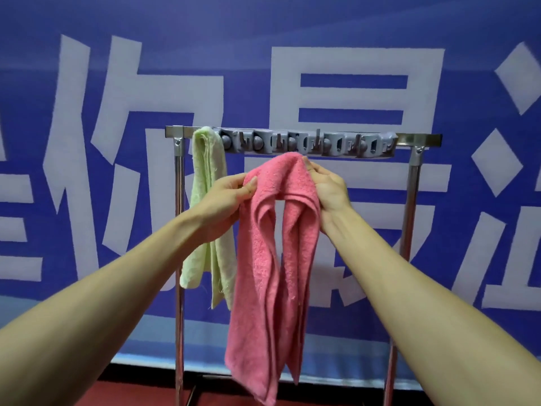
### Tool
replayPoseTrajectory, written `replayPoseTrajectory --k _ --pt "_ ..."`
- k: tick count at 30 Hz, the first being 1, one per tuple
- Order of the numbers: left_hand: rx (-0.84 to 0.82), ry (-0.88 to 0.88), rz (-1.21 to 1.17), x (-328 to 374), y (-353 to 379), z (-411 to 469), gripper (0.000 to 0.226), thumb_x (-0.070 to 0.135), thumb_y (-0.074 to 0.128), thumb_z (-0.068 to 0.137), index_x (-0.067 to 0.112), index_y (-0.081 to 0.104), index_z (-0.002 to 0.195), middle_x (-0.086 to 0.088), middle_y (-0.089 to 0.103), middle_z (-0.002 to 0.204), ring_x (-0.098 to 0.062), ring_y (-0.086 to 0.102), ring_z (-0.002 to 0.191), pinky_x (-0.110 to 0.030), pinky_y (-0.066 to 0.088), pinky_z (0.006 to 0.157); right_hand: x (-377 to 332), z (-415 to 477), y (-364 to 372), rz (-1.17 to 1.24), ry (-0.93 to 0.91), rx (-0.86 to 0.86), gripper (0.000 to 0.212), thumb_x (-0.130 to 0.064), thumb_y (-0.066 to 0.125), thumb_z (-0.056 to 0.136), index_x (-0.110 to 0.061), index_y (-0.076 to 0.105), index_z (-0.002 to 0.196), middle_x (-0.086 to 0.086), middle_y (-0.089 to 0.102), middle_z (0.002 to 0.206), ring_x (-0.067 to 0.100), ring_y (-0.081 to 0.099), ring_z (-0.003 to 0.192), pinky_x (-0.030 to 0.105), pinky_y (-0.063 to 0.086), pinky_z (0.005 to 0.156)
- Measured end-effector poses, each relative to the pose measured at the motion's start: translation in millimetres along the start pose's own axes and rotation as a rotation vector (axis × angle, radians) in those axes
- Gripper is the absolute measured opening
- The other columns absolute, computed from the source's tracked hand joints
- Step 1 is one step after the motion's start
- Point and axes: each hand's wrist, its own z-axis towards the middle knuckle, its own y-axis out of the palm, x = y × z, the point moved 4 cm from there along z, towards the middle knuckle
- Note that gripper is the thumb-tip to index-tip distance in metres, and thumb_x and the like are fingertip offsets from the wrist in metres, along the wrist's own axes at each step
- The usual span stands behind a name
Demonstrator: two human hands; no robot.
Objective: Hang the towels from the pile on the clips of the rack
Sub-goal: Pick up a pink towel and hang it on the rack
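Observation:
A pink towel [272, 259] hangs folded between my hands, its top bunched just below the grey clip strip [307, 143] of the metal rack [415, 139]. My left hand [231, 191] pinches the towel's upper left edge. My right hand [328, 183] grips the upper right part, fingertips near the top fold. A light green towel [207, 200] hangs from the leftmost clip of the strip, partly behind my left hand. The other clips hold nothing. The pile of towels is out of view.
The rack stands on two steel posts [179, 259] in front of a blue banner with large white characters [351, 83]. A red floor [140, 391] shows at the bottom.

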Motion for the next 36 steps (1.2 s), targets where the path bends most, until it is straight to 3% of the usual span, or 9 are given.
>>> replayPoseTrajectory --k 5,8,13,17,20,26,30,33,36 --pt "0.164 0.056 -0.093 4 -19 29 0.017 0.01 0.05 0.098 0.002 0.061 0.109 -0.002 0.066 0.068 -0.008 0.056 0.049 -0.018 0.046 0.046 21 38 25 0.113 0.065 0.017 0.008 -0.005 0.068 0.085 0.0 0.067 0.092 0.012 0.069 0.071 0.021 0.064 0.066 0.045 0.057 0.085" --pt "0.262 0.052 -0.071 14 -37 52 0.007 0.002 0.057 0.091 0.001 0.061 0.097 -0.01 0.06 0.074 -0.018 0.054 0.061 -0.028 0.046 0.057 38 66 44 0.131 0.105 0.0 0.009 -0.006 0.069 0.084 -0.003 0.069 0.093 0.018 0.069 0.087 0.028 0.064 0.079 0.052 0.05 0.095" --pt "0.334 0.123 0.039 34 -59 87 0.015 -0.003 0.063 0.084 0.005 0.06 0.072 -0.004 0.058 0.061 -0.016 0.052 0.058 -0.031 0.046 0.058 55 105 68 0.186 0.177 -0.062 0.009 -0.006 0.073 0.079 -0.005 0.069 0.087 0.024 0.065 0.107 0.033 0.062 0.095 0.055 0.049 0.095" --pt "0.484 0.124 0.097 37 -72 111 0.007 0.007 0.066 0.085 0.004 0.063 0.09 -0.005 0.063 0.07 -0.012 0.058 0.058 -0.026 0.053 0.057 67 128 74 0.109 0.238 0.032 0.036 -0.007 0.083 0.061 -0.001 0.071 0.095 0.02 0.07 0.107 0.033 0.068 0.096 0.055 0.055 0.083" --pt "0.545 0.111 0.24 32 -84 129 0.015 0.019 0.065 0.086 0.005 0.063 0.087 -0.008 0.065 0.078 -0.018 0.06 0.071 -0.036 0.054 0.066 74 140 68 0.011 0.264 0.084 0.058 -0.013 0.089 0.05 -0.002 0.071 0.103 0.018 0.073 0.101 0.033 0.071 0.09 0.054 0.057 0.079" --pt "0.611 0.162 0.612 13 -87 131 0.011 0.014 0.056 0.087 0.006 0.062 0.081 -0.004 0.063 0.076 -0.016 0.054 0.07 -0.032 0.044 0.063 80 141 49 -0.125 0.235 0.161 0.047 -0.015 0.09 0.061 0.007 0.069 0.096 0.02 0.074 0.089 0.033 0.071 0.088 0.057 0.057 0.074" --pt "0.555 0.15 0.615 -7 -88 130 0.019 0.012 0.058 0.086 0.004 0.061 0.068 -0.005 0.058 0.064 -0.016 0.05 0.063 -0.037 0.043 0.058 82 144 44 -0.25 0.157 0.137 0.03 -0.02 0.087 0.068 0.0 0.074 0.086 0.016 0.074 0.088 0.032 0.071 0.089 0.051 0.058 0.078" --pt "0.562 0.176 0.582 -13 -85 129 0.021 0.014 0.057 0.087 0.0 0.062 0.072 -0.007 0.059 0.066 -0.016 0.051 0.065 -0.046 0.049 0.061 84 147 41 -0.337 0.102 0.122 0.035 -0.027 0.09 0.06 -0.006 0.077 0.084 0.012 0.075 0.085 0.031 0.072 0.086 0.048 0.058 0.08" --pt "0.562 0.158 0.562 -17 -84 122 0.027 0.014 0.056 0.09 0.011 0.059 0.063 0.0 0.058 0.062 -0.015 0.05 0.063 -0.036 0.042 0.057 85 146 40 -0.428 0.071 0.131 0.042 -0.033 0.09 0.055 -0.009 0.077 0.087 0.011 0.075 0.087 0.028 0.072 0.082 0.046 0.059 0.08"
